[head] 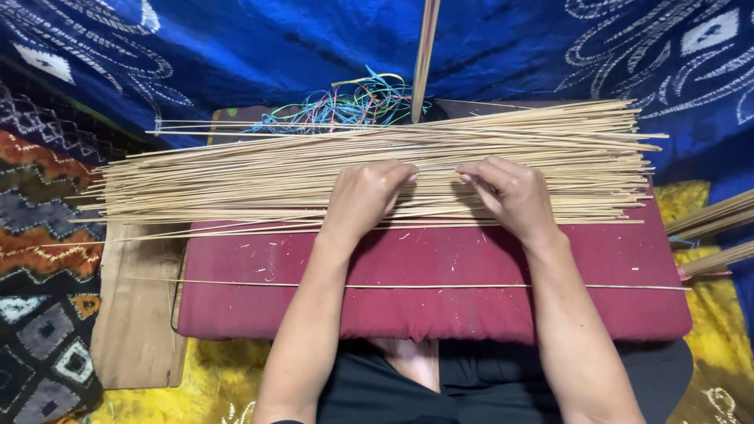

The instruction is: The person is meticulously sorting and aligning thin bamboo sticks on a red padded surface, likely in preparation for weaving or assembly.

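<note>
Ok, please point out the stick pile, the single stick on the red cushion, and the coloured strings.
Stick pile (pixel 236 184): head view, left part of the pile.
Single stick (pixel 440 286): head view, its middle, between the forearms.
Coloured strings (pixel 353 106): head view, middle of the tangle behind the pile.

Coloured cords (pixel 353 106), blue patterned cloth (pixel 259 47), wooden board (pixel 133 314)

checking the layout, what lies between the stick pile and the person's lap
In the head view, a red cushion lies between the stick pile and the lap, with one single stick across it.
</note>
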